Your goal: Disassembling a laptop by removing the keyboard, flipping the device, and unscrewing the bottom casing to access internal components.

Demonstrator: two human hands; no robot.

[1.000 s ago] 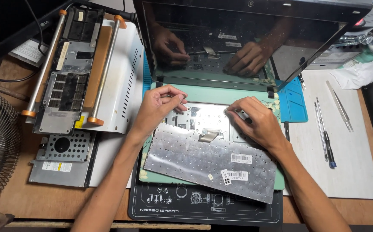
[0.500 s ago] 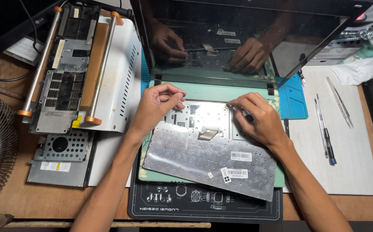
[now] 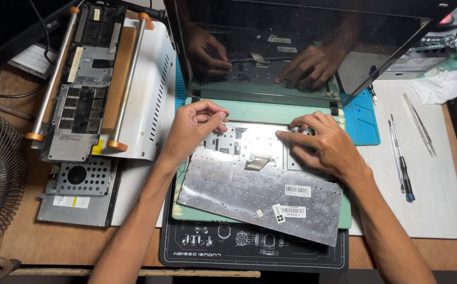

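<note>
Laptop (image 3: 270, 113): it sits open right under your hands, mint-green deck towards you, dark screen tilted up beyond your fingertips and mirroring both hands.
Keyboard (image 3: 260, 197): flipped metal-back up, it lies just below both wrists, slanted across the near edge of the deck and overhanging the black mat. It has hardly shifted over the last second, so the work has gone to the tray under your fingers.
Keyboard tray (image 3: 254, 142): the bare perforated recess lies between your hands; a short flat ribbon cable (image 3: 257, 164) bridges it to the keyboard, just inside your right wrist.
Black mat (image 3: 249, 247): under the laptop's near edge, below your forearms.
Metal frame with rails (image 3: 86, 84): well out past your left hand, on a white housing.
Left hand (image 3: 191, 131): your fingers are curled and pinched together at the tray's upper left corner; it has crept a little rightwards, and what it pinches is too small to tell.
Right hand (image 3: 325, 147): spread flat, fingertips pressing the tray's upper right part. A second ago it was bunched nearer the middle; now it has opened and slid right, gripping nothing.
Tools: a screwdriver (image 3: 403, 158) and tweezers (image 3: 420, 126) lie on white paper, well right of your right hand.
</note>
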